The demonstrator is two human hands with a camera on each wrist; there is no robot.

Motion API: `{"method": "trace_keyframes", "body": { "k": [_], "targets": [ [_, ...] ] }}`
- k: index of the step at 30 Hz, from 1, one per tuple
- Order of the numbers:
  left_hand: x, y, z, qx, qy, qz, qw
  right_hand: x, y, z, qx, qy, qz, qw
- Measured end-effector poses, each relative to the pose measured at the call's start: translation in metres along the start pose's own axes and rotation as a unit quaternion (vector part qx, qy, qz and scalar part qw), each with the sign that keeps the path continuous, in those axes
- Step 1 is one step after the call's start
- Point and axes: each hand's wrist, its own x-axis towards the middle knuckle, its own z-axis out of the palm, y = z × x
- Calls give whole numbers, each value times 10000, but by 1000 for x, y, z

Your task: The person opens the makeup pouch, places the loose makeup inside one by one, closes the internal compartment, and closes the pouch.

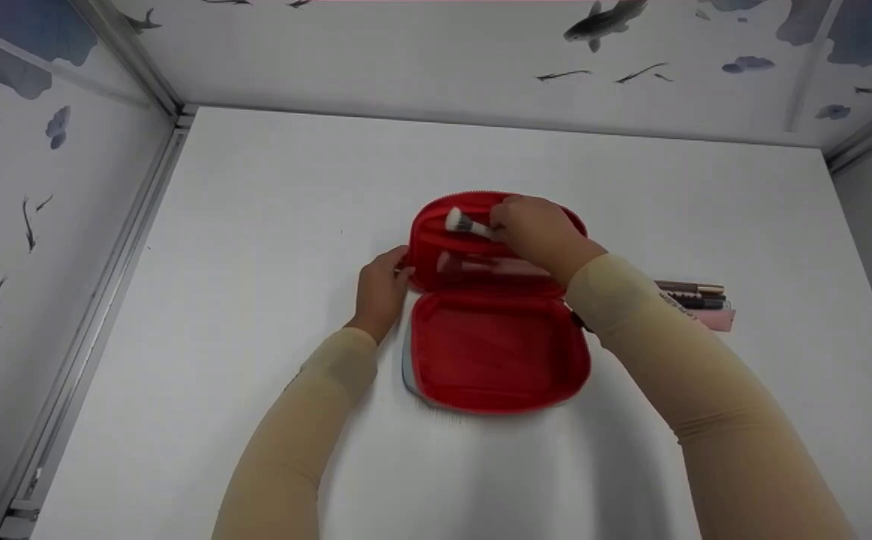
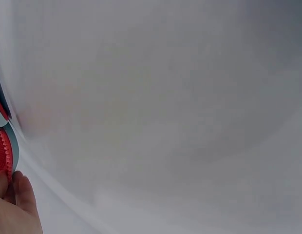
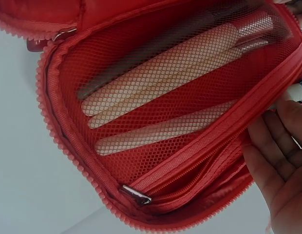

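A red zip-up case (image 1: pixel 500 352) lies spread open on the white table, its lining facing up. At the left edge of its far half, my left hand (image 1: pixel 380 292) pinches the zipped rim between thumb and fingers. Over that same half, my right hand (image 1: pixel 545 232) holds a makeup brush (image 1: pixel 463 223) with pale bristles pointing left. The right wrist view shows a mesh pocket (image 3: pixel 136 161) with an unzipped opening beside the right hand. Several brushes (image 3: pixel 165 68) lie behind the mesh. Most of the held brush's handle is hidden by the fingers.
To the right of the case, partly behind the right sleeve, lie brown and black pen-like sticks (image 1: pixel 695 288) and a pink flat item (image 1: pixel 719 321). Patterned panels (image 1: pixel 406 60) stand along the table's back and sides.
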Motion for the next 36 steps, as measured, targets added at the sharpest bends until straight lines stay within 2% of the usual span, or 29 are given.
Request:
{"method": "trace_keyframes", "body": {
  "k": [8, 16, 22, 26, 32, 36],
  "targets": [
    [0, -1, -2, -94, 64, 85, 9999, 2, -2, 4, -32, -264, -2, 9996],
    [0, -1, -2, -133, 7, -30, 9999, 4, -4, 2, -92, -669, -200, 9975],
    [1, 1, -1, -156, -69, -130, 9998, 5, -2, 0, 338, -877, -11, 9956],
    [1, 4, -1, -162, -125, -187, 9996, 8, 1, -1, 442, -960, -90, 9944],
    [0, 4, -1, -229, -152, -241, 9993, 9, 2, 0, 454, -1117, -14, 9927],
    [0, 3, 0, -259, -133, -273, 9992, 9, 1, 1, 326, -1212, -117, 9920]
  ]
}}
